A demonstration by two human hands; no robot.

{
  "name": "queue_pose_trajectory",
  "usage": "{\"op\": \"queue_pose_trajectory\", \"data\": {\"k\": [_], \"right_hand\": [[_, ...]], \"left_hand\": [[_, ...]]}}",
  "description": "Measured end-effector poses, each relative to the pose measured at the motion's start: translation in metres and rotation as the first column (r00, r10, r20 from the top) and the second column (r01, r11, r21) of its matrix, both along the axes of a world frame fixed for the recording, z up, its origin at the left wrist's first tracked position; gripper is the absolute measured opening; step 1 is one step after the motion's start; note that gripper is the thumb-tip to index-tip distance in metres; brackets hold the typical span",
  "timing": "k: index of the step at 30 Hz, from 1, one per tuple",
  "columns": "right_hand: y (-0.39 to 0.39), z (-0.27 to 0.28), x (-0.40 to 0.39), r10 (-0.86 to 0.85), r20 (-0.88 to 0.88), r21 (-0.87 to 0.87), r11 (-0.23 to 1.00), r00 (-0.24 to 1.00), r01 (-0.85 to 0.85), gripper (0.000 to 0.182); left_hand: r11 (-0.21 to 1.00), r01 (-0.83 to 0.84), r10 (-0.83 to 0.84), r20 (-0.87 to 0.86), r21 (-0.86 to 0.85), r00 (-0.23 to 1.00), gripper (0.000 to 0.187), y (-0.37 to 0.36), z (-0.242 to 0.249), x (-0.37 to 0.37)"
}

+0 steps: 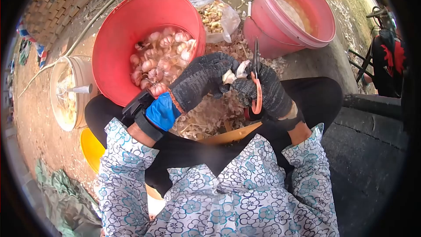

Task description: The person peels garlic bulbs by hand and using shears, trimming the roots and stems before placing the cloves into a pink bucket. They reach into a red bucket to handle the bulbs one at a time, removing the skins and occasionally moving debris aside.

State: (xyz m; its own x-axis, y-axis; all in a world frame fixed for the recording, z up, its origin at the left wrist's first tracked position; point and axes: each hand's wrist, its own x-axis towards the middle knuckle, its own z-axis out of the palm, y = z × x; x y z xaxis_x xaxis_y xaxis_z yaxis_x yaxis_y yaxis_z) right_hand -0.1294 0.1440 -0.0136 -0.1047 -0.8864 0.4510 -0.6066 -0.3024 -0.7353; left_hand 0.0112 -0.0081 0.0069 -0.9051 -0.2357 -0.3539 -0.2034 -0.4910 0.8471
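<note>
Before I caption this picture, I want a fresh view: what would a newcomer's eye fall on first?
Probably the big red tub of garlic bulbs, ahead on the left. Then, near the middle, the gloved right hand with orange-handled scissors, and garlic between it and the gloved left hand. A pink bucket stands farther right.

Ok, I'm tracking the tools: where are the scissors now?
In the head view, the scissors are just right of centre, in the gloved right hand, with the pink bucket just beyond.
</note>
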Motion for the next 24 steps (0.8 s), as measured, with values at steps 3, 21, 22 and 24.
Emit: {"op": "queue_pose_trajectory", "data": {"k": [3,21,22,24], "right_hand": [[0.006,0.020,-0.008,0.025,0.001,0.158,0.987,1.000,-0.025,0.027],[0.004,0.001,-0.006,-0.202,-0.349,0.246,0.922,0.915,0.298,0.036],[-0.001,0.006,0.003,-0.209,-0.337,0.245,0.922,0.918,0.299,0.036],[-0.005,0.019,0.019,-0.002,-0.531,0.531,0.779,0.847,0.334,0.036]], "left_hand": [[0.985,-0.084,0.061,-0.151,-0.152,0.987,0.028,0.000,-0.005,-0.002],[0.977,0.011,-0.022,-0.050,-0.212,0.998,0.030,0.006,-0.008,-0.003],[0.895,0.092,-0.122,-0.041,-0.436,0.992,0.028,0.006,-0.004,-0.002],[0.816,0.043,-0.232,-0.260,-0.576,0.937,0.025,0.006,-0.014,0.006]]}}
